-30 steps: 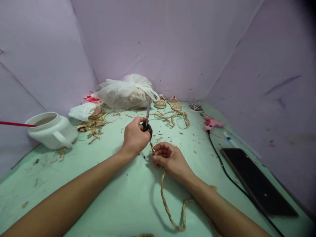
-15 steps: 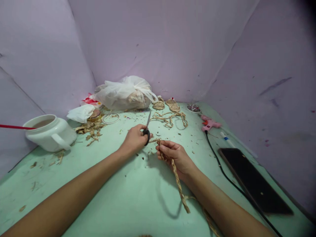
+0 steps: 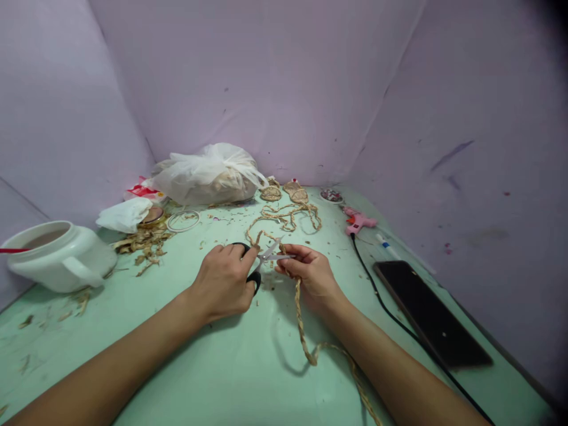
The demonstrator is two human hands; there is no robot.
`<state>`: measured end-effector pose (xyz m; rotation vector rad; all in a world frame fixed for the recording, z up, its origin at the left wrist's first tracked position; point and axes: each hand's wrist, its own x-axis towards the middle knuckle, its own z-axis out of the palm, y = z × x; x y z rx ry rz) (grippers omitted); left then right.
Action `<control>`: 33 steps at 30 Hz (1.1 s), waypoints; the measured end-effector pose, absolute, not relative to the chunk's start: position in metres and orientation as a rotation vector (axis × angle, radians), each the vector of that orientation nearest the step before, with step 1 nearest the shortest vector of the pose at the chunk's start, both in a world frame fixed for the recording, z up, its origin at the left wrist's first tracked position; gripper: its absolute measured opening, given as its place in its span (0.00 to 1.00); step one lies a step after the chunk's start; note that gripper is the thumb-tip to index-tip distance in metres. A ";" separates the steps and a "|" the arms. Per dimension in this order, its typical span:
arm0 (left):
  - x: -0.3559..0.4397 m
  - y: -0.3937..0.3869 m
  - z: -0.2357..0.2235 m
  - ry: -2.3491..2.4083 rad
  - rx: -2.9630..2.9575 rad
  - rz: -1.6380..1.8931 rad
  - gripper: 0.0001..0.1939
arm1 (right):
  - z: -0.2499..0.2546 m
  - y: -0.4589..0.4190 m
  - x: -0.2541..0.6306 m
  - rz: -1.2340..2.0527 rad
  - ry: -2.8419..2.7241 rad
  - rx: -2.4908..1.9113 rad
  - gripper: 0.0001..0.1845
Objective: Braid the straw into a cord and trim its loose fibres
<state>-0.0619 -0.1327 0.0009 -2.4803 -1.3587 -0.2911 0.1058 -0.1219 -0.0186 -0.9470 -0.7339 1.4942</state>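
Observation:
My left hand [image 3: 228,278] is closed on a pair of scissors [image 3: 264,258] with black handles. Their blades are spread and point right, at the fingertips of my right hand [image 3: 313,273]. Those fingers pinch a braided straw-coloured cord [image 3: 300,322], and part of it lies between or beside the blades; whether it is being cut I cannot tell. From my right hand the cord hangs down in a curve and runs along under my right forearm toward the front edge. More braided cord [image 3: 288,216] lies in loose loops on the green table [image 3: 213,367] beyond both hands.
At the left stand a white pot [image 3: 62,254] with a red stick and dry scraps [image 3: 142,244]. A white plastic bag [image 3: 213,174], a ring [image 3: 183,220] and woven pieces [image 3: 271,193] lie farther back. To the right are a pink glue gun [image 3: 358,221], its cable and a black phone [image 3: 430,313].
My left hand has turned the scissors from pointing away to pointing right, with the blades now spread by my right fingertips. The camera view has shifted a little to the right.

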 end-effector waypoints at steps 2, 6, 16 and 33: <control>-0.063 -0.131 0.000 -1.371 -2.450 -0.257 0.25 | -0.019 -0.122 0.106 1.482 -0.756 -0.940 0.16; -0.061 -0.132 -0.005 -1.377 -2.382 -0.267 0.25 | -0.020 -0.122 0.105 1.464 -0.737 -0.957 0.17; -0.060 -0.134 -0.006 -1.528 -2.487 -0.243 0.26 | -0.019 -0.123 0.104 1.440 -0.765 -0.968 0.13; -0.054 -0.137 -0.008 -1.512 -2.453 -0.186 0.27 | -0.017 -0.127 0.102 1.416 -0.858 -1.019 0.10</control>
